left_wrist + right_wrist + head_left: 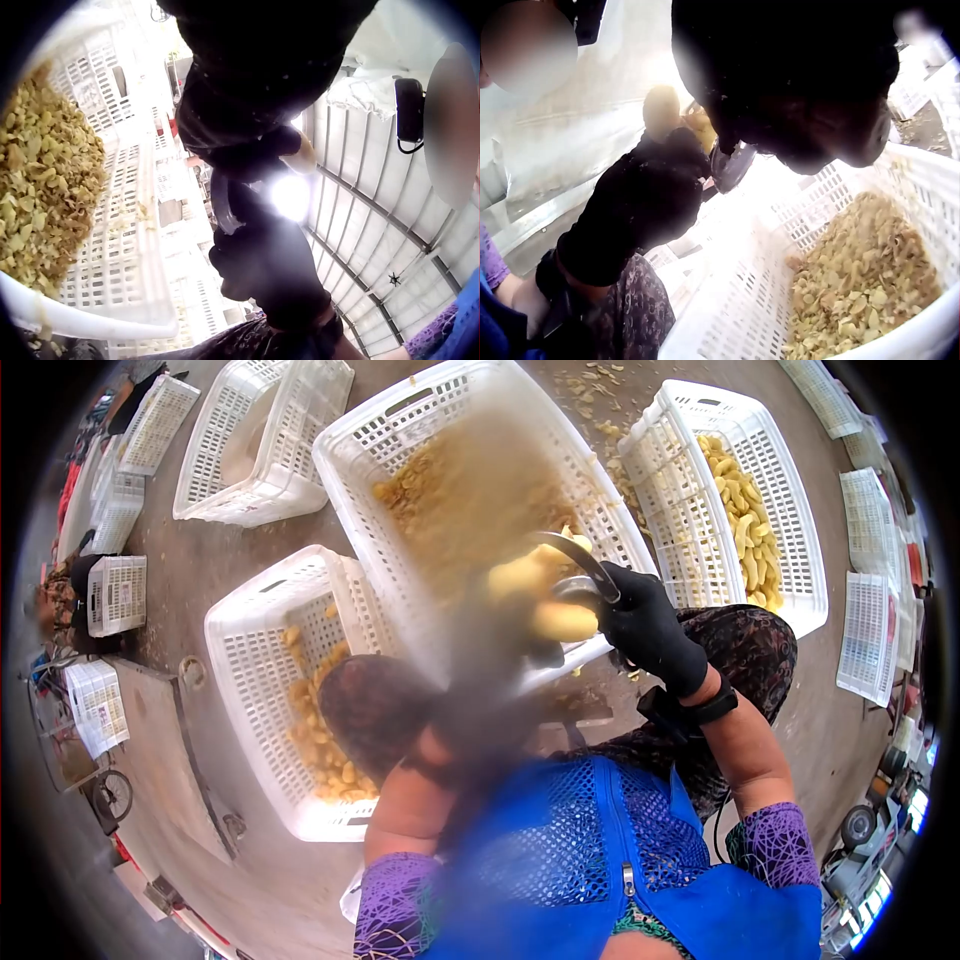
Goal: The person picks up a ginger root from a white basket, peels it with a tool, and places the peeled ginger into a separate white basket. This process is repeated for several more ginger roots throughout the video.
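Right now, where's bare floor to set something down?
Bare floor runs between the lower-left crate and upper-left crate, plus a strip right of the right crate. Crowded: the gap between right crate and middle crate, strewn with scraps; above the middle crate's near end, left hand and right hand.

We see a hazy head-view smear over the near edge of the large crate [360, 433], bowed black margins, left-wrist glare beside the silhouetted right hand [271, 262], right-wrist whiteout over the crate's side

In the head view, a spoked wheel [112, 797] stands far left, a white crate [868, 635] far right; a ribbed roof [364, 251] is overhead.
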Motion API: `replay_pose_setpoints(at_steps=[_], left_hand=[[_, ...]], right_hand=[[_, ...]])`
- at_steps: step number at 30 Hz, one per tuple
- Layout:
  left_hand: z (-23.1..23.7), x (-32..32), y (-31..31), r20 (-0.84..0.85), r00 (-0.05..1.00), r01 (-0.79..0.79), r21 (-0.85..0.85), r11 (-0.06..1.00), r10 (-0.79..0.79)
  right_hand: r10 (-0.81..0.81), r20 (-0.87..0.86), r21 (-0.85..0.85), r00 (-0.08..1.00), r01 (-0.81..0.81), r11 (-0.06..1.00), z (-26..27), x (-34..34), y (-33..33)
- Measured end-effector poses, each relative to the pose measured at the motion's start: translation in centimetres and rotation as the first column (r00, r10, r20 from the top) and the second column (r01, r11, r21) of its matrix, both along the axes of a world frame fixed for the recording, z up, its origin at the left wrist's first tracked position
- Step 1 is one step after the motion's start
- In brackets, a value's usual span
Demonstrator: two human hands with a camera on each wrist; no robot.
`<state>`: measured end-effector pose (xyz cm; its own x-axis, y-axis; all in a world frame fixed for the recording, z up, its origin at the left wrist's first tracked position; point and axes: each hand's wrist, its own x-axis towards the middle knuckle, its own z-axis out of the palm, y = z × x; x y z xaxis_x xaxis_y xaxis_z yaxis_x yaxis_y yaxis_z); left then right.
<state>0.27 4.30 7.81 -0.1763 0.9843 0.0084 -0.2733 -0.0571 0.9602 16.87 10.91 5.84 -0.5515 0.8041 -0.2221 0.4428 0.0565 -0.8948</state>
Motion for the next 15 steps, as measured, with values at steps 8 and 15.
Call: replay_pose_setpoints(at_steps=[8,15], left_hand=[[-0.8,0.8,0.8,0.307,0.951,-0.006,-0.107,0.994,0.039],[-0.5,0.2,0.6,0.202,0.979,0.017,-0.174,0.985,0.019]], right_hand=[[-0.005,-0.116,0.100,0.993,0.017,0.995,-1.5,-0.4,-0.6],[-0.019,-0.077,0.145,0.997,0.030,0.989,-1.3,-0.9,-1.2]])
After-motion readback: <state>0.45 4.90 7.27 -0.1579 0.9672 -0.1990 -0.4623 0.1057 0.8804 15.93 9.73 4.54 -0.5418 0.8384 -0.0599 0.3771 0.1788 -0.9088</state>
